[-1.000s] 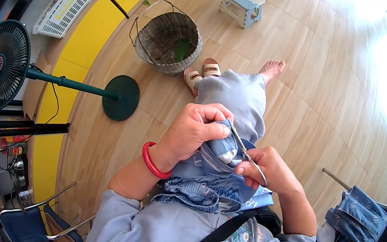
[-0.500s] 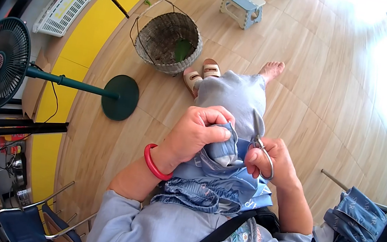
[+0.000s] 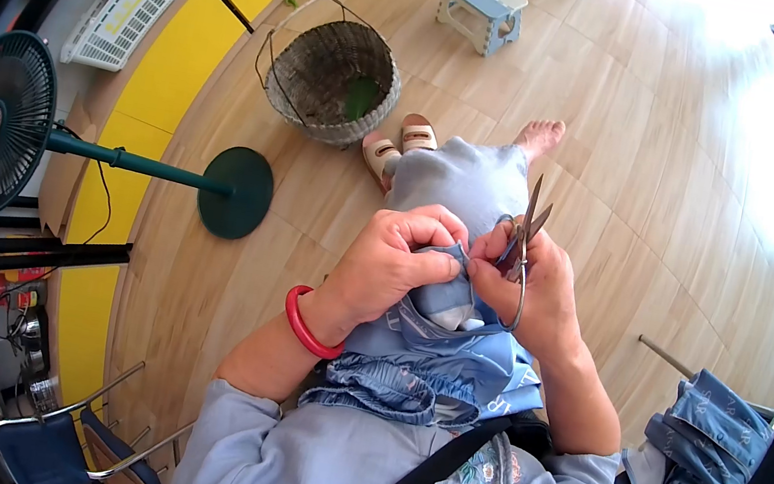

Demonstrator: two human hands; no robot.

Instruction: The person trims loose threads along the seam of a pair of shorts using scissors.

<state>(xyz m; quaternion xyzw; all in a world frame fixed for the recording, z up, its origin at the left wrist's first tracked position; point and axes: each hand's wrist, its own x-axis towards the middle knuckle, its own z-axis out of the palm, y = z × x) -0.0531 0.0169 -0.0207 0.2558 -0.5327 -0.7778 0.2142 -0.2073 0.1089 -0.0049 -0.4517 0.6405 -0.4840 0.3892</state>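
Blue denim-like cloth (image 3: 430, 355) lies bunched over the lap, with a white patch showing near its raised edge. My left hand (image 3: 402, 257), below which a red bangle circles the wrist, pinches that edge between thumb and fingers. Beside it, my right hand (image 3: 532, 283) holds metal scissors (image 3: 528, 226) with the blades parted and pointing away from me. Its thumb and a finger meet at the cloth's edge, close to my left fingertips; whether they grip a thread is too small to tell.
A woven basket (image 3: 333, 82) stands near sandals (image 3: 398, 148). A green fan (image 3: 236, 193) is on the left, a folding stool (image 3: 481, 9) farther ahead. More blue cloth (image 3: 711, 435) hangs over a chair at right; another chair (image 3: 42, 453) stands lower left.
The scissors have left the cloth's edge and swung upward in my right hand. That hand moved away, then back in to the cloth beside my left fingers. My left hand keeps its pinch.
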